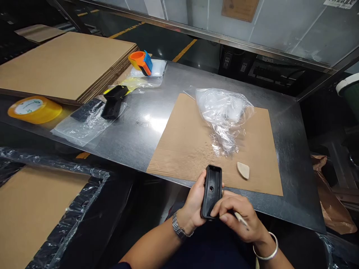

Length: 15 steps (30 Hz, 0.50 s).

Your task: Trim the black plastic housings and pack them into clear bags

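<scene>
1. The left hand, at lower centre of the frame, is wrapped around the black box, thumb along one long wall. The right hand, just right of it, is curled: its forefinger reaches into the lower end of the box, while a thin pale strip is tucked among the fingers.
2. The box lies between the two hands, its long axis running nearly up and down the frame, open face towards the camera. Both hands touch it; the left bears it. It looks empty apart from the fingertip, with a small hole in its floor.
3. Just above the right hand, a pale wedge rests on the cardboard sheet, apart from the box and nearer the right hand.
4. Farther up that sheet sits a clear plastic bag with white contents; I cannot tell what they are.
5. At left on the desk, a second black piece lies tilted on clear film, between a yellow tape roll and an orange-and-blue tape dispenser.
6. A cardboard stack fills the upper left.
</scene>
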Each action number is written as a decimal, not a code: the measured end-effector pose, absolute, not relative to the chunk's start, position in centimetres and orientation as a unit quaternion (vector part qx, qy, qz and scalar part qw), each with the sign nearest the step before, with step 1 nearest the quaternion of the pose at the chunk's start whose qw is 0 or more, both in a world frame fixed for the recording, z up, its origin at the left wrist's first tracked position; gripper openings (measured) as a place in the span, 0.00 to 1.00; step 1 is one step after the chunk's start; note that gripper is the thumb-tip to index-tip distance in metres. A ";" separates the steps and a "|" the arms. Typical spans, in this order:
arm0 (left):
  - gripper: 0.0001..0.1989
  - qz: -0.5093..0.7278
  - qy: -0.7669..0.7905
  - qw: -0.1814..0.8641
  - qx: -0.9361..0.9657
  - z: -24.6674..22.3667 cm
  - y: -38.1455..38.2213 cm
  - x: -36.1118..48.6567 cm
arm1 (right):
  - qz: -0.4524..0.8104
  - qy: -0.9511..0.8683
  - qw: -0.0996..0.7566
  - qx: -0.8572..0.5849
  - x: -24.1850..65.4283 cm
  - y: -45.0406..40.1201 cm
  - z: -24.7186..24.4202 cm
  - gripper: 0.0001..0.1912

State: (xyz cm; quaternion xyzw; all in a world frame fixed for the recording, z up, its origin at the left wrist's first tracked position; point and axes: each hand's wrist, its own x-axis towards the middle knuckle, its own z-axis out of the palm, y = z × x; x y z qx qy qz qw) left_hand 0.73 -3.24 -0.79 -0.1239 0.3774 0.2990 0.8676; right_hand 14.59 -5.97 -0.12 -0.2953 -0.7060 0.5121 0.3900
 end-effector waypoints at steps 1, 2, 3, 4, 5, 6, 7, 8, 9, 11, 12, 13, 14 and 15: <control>0.33 0.294 0.368 0.873 -0.124 -0.7 -3.1 0.7 | 0.529 -0.677 0.408 -0.310 14.7 -6.1 -0.2 0.09; 0.33 0.292 0.360 0.877 -0.123 -0.7 -3.0 0.6 | 0.539 -0.652 0.424 -0.324 14.8 -6.3 -0.4 0.09; 0.33 0.291 0.355 0.880 -0.122 -0.6 -2.9 0.6 | 0.543 -0.632 0.438 -0.336 14.9 -6.5 -0.6 0.09; 0.33 0.291 0.352 0.882 -0.122 -0.6 -2.9 0.6 | 0.545 -0.617 0.450 -0.347 14.9 -6.6 -0.8 0.09; 0.33 0.289 0.349 0.883 -0.122 -0.6 -2.9 0.6 | 0.547 -0.605 0.458 -0.354 15.0 -6.8 -1.0 0.10; 0.33 0.286 0.348 0.884 -0.121 -0.6 -2.9 0.5 | 0.549 -0.595 0.465 -0.358 15.0 -6.9 -1.2 0.10; 0.33 0.283 0.347 0.886 -0.121 -0.7 -2.9 0.5 | 0.551 -0.586 0.473 -0.360 15.1 -6.9 -1.4 0.11; 0.34 0.279 0.345 0.888 -0.122 -0.8 -3.0 0.5 | 0.550 -0.578 0.481 -0.363 15.1 -7.0 -1.6 0.12; 0.34 0.275 0.345 0.889 -0.123 -0.9 -3.0 0.5 | 0.549 -0.571 0.488 -0.366 15.1 -7.0 -1.7 0.13; 0.33 0.279 0.342 0.890 -0.118 -1.1 -3.0 0.4 | 0.542 -0.565 0.495 -0.376 15.3 -7.0 -1.9 0.15; 0.33 0.285 0.340 0.889 -0.114 -1.2 -3.0 0.4 | 0.540 -0.564 0.494 -0.382 15.4 -7.0 -1.9 0.15; 0.32 0.292 0.339 0.888 -0.108 -1.3 -3.0 0.5 | 0.540 -0.564 0.490 -0.387 15.5 -6.9 -1.9 0.14; 0.32 0.296 0.339 0.887 -0.102 -1.4 -3.0 0.5 | 0.541 -0.566 0.483 -0.392 15.6 -6.9 -1.9 0.14; 0.32 0.298 0.342 0.886 -0.097 -1.4 -3.0 0.5 | 0.541 -0.567 0.477 -0.397 15.8 -6.9 -1.9 0.14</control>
